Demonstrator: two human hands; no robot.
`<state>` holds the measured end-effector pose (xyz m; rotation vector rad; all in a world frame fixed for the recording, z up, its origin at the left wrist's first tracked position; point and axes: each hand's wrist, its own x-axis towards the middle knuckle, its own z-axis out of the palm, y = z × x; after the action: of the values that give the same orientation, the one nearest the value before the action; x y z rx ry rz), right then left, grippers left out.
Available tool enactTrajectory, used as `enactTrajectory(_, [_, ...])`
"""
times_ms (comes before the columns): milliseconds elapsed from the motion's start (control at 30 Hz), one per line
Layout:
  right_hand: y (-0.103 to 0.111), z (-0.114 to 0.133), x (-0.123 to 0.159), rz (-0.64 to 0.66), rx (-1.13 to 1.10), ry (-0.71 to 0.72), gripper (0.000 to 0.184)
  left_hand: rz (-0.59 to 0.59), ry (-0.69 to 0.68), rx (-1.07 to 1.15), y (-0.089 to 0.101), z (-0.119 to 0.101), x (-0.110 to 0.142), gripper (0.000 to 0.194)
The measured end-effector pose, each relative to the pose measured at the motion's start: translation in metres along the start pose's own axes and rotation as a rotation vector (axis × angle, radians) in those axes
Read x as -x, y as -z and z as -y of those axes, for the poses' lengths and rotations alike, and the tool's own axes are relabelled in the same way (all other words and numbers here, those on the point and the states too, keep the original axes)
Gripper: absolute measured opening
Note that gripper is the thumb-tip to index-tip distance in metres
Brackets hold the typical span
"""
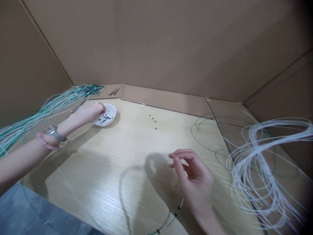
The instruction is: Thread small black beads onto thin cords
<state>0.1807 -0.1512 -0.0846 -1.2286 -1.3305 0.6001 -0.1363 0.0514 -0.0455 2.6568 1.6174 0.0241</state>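
While the left hand [89, 112] reaches into a white dish [111, 112], its fingers [102, 109] curled among black beads [105, 119], grip unconfirmed, the right hand [195, 178] hovers above the surface [85, 182], fingers [179, 156] pinched together; any held item is too fine to tell.

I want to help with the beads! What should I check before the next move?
Left hand over the white bowl: ok, it is just above the black beads.
Right hand pinching something: cannot tell, too small to see.
No loose beads outside the bowl: not ok, a few lie on the wooden table.
White cords apart from the green wire: not ok, they overlap.
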Motion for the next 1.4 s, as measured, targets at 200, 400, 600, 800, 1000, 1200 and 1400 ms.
enactTrajectory(200, [0.000, -0.004, -0.002, -0.005, 0.019, 0.001, 0.006, 0.023, 0.011, -0.056, 0.000, 0.003, -0.003, 0.021])
enactTrajectory(400, [0.000, -0.004, -0.002, -0.007, 0.019, -0.001, 0.006, 0.233, -0.183, 0.145, 0.008, -0.005, 0.003, 0.021])
enactTrajectory(600, [0.001, -0.003, -0.001, -0.021, 0.017, 0.001, 0.005, 0.282, -0.251, 0.126, -0.008, -0.004, -0.006, 0.017])
enactTrajectory(800, [0.000, -0.002, -0.001, -0.007, 0.014, 0.002, 0.005, 0.263, -0.321, 0.126, -0.002, -0.010, -0.004, 0.019])
enactTrajectory(1000, [0.000, -0.003, -0.001, -0.003, 0.021, -0.008, 0.005, 0.230, -0.361, 0.103, 0.000, -0.020, -0.003, 0.015])
enactTrajectory(1200, [0.001, -0.003, -0.001, 0.009, 0.023, -0.012, 0.006, 0.218, -0.338, 0.068, -0.008, -0.019, -0.006, 0.014])
enactTrajectory(1400, [0.001, -0.003, -0.002, 0.016, 0.019, -0.017, 0.006, 0.160, -0.303, 0.039, -0.008, -0.022, -0.008, 0.013])
